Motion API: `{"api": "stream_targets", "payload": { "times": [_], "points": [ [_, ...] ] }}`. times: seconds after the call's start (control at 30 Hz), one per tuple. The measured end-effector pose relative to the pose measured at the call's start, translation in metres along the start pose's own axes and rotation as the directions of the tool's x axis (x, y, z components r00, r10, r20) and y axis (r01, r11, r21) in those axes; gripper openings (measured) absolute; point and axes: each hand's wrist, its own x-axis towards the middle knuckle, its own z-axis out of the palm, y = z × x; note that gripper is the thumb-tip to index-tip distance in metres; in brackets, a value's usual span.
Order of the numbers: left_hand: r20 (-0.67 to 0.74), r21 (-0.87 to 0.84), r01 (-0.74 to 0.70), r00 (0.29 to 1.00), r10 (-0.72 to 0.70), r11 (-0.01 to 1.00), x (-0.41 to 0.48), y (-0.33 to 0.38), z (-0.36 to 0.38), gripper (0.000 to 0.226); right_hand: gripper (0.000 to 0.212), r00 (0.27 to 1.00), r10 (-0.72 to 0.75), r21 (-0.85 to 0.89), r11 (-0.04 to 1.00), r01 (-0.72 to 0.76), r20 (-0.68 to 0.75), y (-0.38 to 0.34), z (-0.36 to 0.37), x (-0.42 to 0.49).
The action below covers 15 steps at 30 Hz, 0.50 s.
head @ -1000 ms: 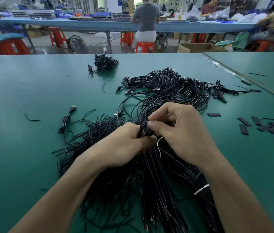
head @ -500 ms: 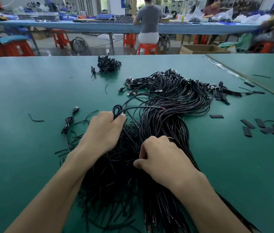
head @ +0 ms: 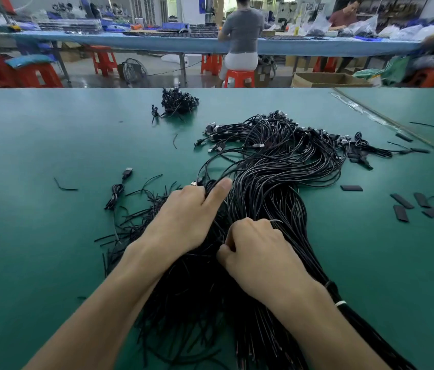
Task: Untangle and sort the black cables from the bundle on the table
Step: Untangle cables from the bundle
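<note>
1. Cable bundle (head: 271, 182): black. It runs from the near edge of the green table (head: 37, 249) up the middle and fans into plug ends toward the far right. Print on the plugs is too small to read.
2. Left hand (head: 183, 220): on the bundle's left flank. The fingers are curled over a few strands with the thumb laid straight along them, so it grips the cable bundle.
3. Right hand (head: 258, 252): just beside the left hand and nearer, knuckles up. Fingers and thumb are closed into the strands, pinching them.
4. White tie (head: 340, 303): wrapped round the bundle beside the right forearm, toward the near edge.
5. Loose cut ends (head: 141, 217): splayed left of the bundle, partly under the left forearm.
6. Single coiled cable (head: 118, 190) with a USB plug: left of the hands, apart from the bundle.
7. Small heap (head: 178, 102) of black cables: by the far edge, well apart.
8. Flat black strips (head: 423, 206): scattered near the right edge.
9. Both forearms hide the bundle's near stretch.
10. Beyond the far edge: red stools (head: 238, 77) and a seated person (head: 242, 30), back turned.
</note>
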Motion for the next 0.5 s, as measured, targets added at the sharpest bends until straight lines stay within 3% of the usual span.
{"api": "stream_targets", "payload": {
  "times": [0.13, 0.33, 0.43, 0.5],
  "points": [
    [-0.009, 0.026, 0.016, 1.000, -0.016, 1.000, 0.003, -0.003, -0.001, 0.063, 0.020, 1.000, -0.020, 0.148, 0.989, 0.017, 0.019, 0.001, -0.026, -0.004],
    [0.059, -0.134, -0.013, 0.998, 0.021, 0.991, -0.010, 0.011, -0.011, 0.071, 0.012, 0.975, 0.132, 0.259, 0.962, -0.082, -0.181, 0.031, -0.043, 0.004],
    [0.168, -0.166, -0.068, 0.981, 0.097, 0.984, -0.019, 0.019, -0.006, 0.077, 0.013, 0.975, 0.098, 0.403, 0.915, -0.011, -0.197, 0.031, -0.034, 0.010],
    [0.195, -0.142, -0.084, 0.975, 0.111, 0.986, -0.020, 0.021, -0.003, 0.085, 0.010, 0.977, 0.077, 0.554, 0.831, 0.047, -0.198, 0.027, -0.030, 0.013]
  ]
}}
